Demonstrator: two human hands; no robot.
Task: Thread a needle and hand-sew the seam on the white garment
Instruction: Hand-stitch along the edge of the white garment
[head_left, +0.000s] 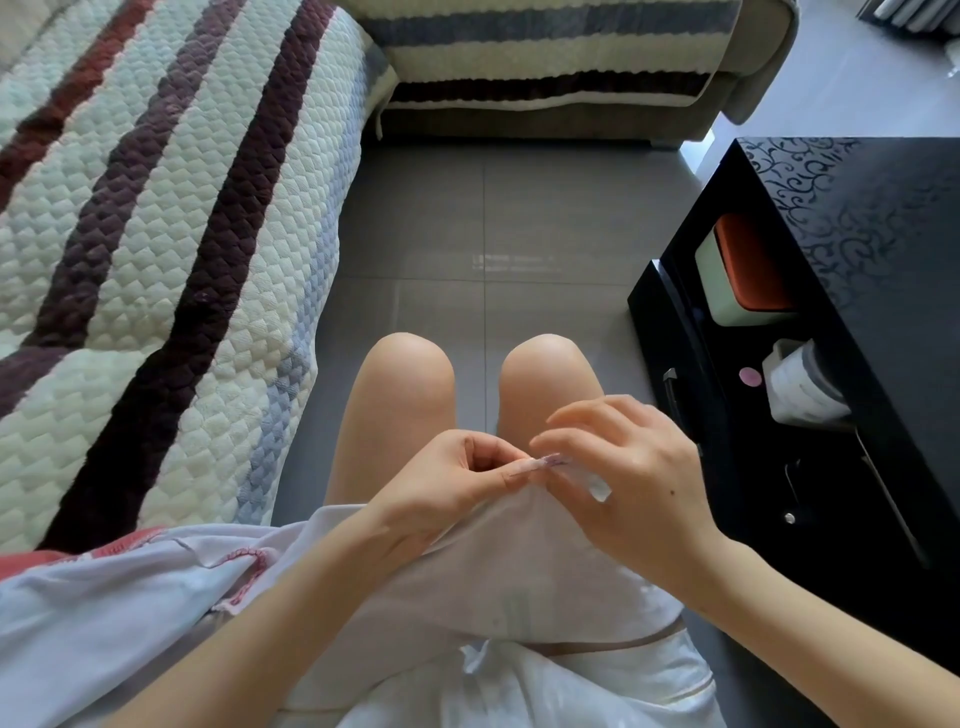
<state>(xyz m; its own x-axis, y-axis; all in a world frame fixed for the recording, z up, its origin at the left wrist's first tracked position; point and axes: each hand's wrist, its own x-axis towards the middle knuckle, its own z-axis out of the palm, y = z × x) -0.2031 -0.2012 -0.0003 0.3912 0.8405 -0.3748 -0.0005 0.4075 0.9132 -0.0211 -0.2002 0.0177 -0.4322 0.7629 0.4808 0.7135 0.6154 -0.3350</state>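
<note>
The white garment (519, 566) lies over my lap, thin and partly see-through, with a red-stitched edge (244, 566) trailing to the left. My left hand (452, 488) pinches a raised fold of its seam between thumb and forefinger. My right hand (618, 467) is at the same fold, thumb and forefinger pinched together at a purple-marked spot (551, 459), the other fingers spread. The needle and thread are too small to make out.
A striped quilted sofa (156, 234) fills the left and the far side. A black table (841, 322) stands close on my right, its open shelf holding an orange-lidded box (748, 270), a white roll (800, 384) and a small purple disc (749, 376). Grey tiled floor (493, 223) lies ahead.
</note>
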